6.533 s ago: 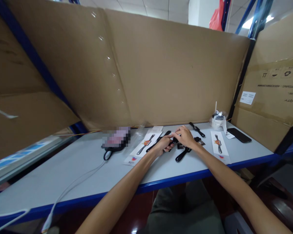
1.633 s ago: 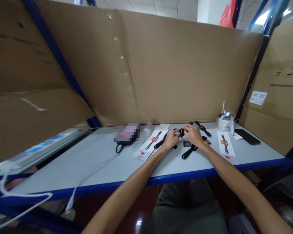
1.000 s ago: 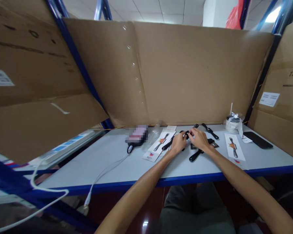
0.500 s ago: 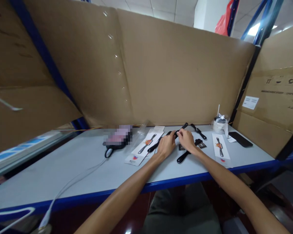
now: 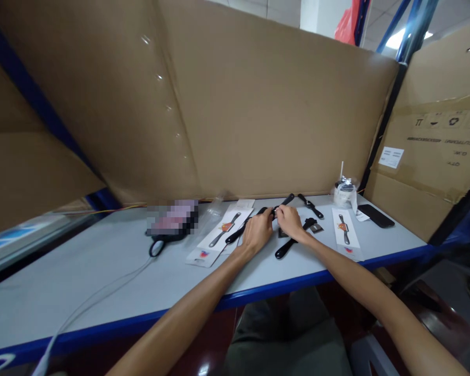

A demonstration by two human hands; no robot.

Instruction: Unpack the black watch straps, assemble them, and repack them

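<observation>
Both my hands meet over the white table point(image 5: 113, 277) and pinch a small black watch body with a black strap point(image 5: 285, 200) sticking out behind them. My left hand point(image 5: 257, 231) is closed on its left side. My right hand point(image 5: 289, 222) is closed on its right side. Another black strap point(image 5: 285, 248) lies just right of my right hand. A further strap point(image 5: 235, 236) lies left of my left hand.
Printed white cards with straps lie at the left point(image 5: 220, 236) and right point(image 5: 343, 234). A black phone point(image 5: 376, 215), a bagged roll point(image 5: 343, 192), a dark pouch point(image 5: 171, 226) and a white cable point(image 5: 90, 305) also rest here. Cardboard sheets point(image 5: 258, 115) wall the back and sides.
The camera has swung about. My hands stayed together on the watch piece, shifting a little toward the back of the table since the earliest frame.
</observation>
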